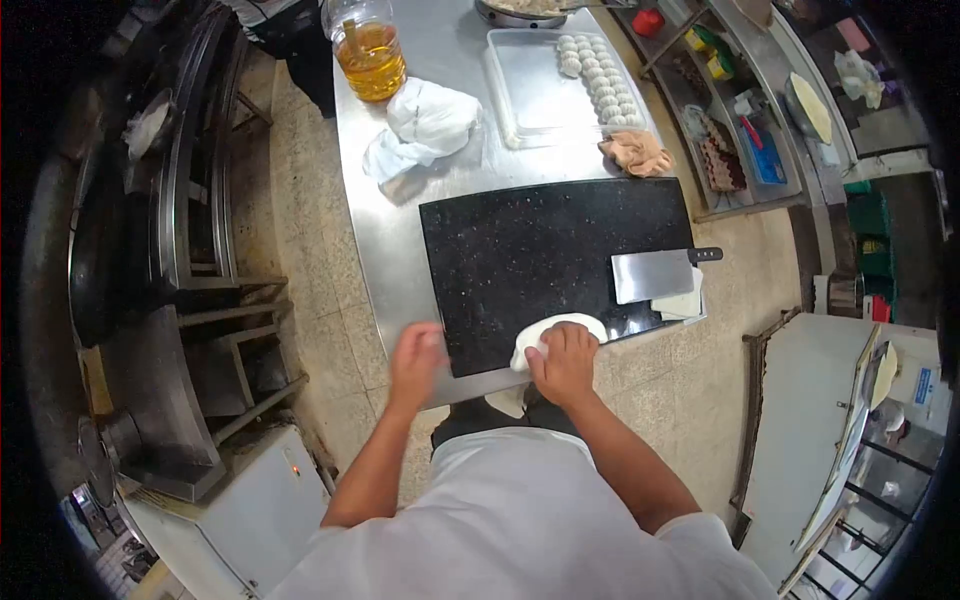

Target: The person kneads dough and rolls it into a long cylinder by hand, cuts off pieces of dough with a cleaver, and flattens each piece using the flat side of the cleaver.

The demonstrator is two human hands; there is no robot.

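White dough (540,331) lies on the near edge of the black slab (530,250), to the right of that edge's middle, in a smooth, rounded lump. On it is the right hand (563,362), its fingers curled over the dough and its thumb set a little apart, gripping the near side. Just past the slab's near left corner is the left hand (416,362), fingers loosely bent; it is blurred, but it seems to hold nothing. At the slab's right side a cleaver (650,278) lies flat, its black handle jutting over the edge, and partly beneath it is a white cloth (682,304) at the near right corner. Steel shows around the slab where the counter (380,280) is bare. Beyond the slab's far edge, on the right, are a crumpled brown cloth (637,154) and a clear tray (519,128) with rows of small pale balls (603,85) along its right side. Beyond the slab's far left corner sit a bunched white bag (430,118) and, farther off, a jar (371,65) of yellow oil.
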